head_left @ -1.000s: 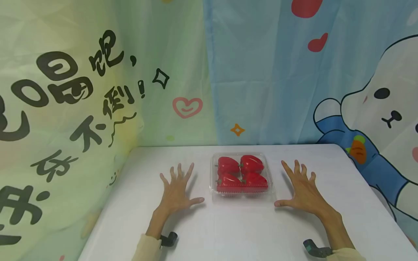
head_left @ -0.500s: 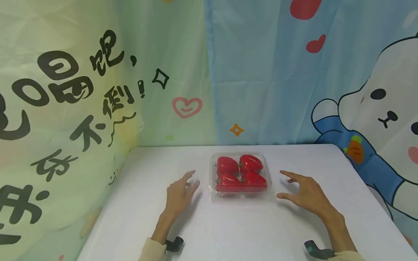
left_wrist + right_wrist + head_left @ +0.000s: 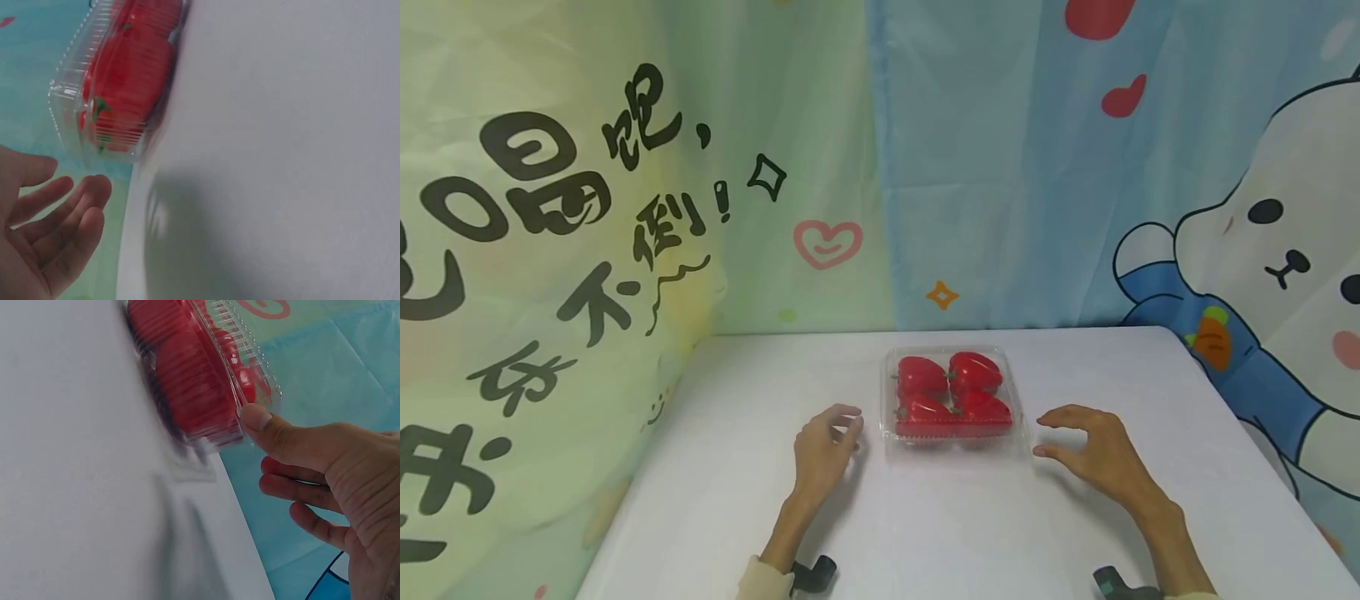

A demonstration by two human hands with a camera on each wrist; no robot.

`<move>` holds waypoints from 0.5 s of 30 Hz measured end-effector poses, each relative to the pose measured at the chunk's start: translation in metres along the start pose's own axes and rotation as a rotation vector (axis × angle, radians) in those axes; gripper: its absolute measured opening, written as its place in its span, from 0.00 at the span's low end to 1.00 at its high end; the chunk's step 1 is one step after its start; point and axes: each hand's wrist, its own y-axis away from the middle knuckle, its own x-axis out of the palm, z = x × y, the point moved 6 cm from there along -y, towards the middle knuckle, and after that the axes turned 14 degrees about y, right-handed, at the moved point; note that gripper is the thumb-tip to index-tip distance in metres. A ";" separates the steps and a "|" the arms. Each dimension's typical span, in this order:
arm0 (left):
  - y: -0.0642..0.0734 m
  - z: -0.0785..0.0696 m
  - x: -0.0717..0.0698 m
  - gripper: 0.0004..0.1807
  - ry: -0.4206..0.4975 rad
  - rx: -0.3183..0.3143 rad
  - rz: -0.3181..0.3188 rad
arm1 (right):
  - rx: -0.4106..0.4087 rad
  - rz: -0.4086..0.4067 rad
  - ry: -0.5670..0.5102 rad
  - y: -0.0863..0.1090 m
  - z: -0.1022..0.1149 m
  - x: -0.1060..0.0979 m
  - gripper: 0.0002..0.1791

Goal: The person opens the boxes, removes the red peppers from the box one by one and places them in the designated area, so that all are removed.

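I'm flanking the box (image 3: pixel 889 417), left hand (image 3: pixel 822 450) and right hand (image 3: pixel 1099 454) both relaxed, empty, apparently not touching; it's holding four peppers (image 3: pixel 975 372) together.

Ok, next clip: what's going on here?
A person's left hand and right hand are on either side of a clear box with four red peppers inside. The box sits on a white table. Neither hand grips it; the head view shows a gap on both sides.
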 end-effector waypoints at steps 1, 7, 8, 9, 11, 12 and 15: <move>0.000 -0.001 -0.001 0.10 0.000 0.004 -0.015 | -0.008 -0.014 0.002 0.000 0.002 0.000 0.23; 0.000 -0.008 -0.011 0.08 0.021 0.023 -0.138 | -0.053 -0.056 0.033 0.000 0.010 0.003 0.22; 0.000 -0.009 -0.013 0.08 0.035 0.024 -0.163 | -0.060 -0.060 0.037 0.000 0.011 0.004 0.22; 0.000 -0.011 -0.015 0.09 0.047 0.026 -0.188 | -0.066 -0.064 0.037 0.000 0.011 0.005 0.23; 0.001 -0.012 -0.018 0.09 0.076 0.028 -0.238 | -0.079 -0.069 0.028 0.001 0.013 0.006 0.23; 0.002 -0.013 -0.020 0.08 0.088 0.029 -0.261 | -0.084 -0.073 0.025 0.001 0.013 0.007 0.23; 0.004 -0.017 -0.023 0.08 0.118 0.035 -0.320 | -0.098 -0.092 0.018 0.002 0.015 0.008 0.24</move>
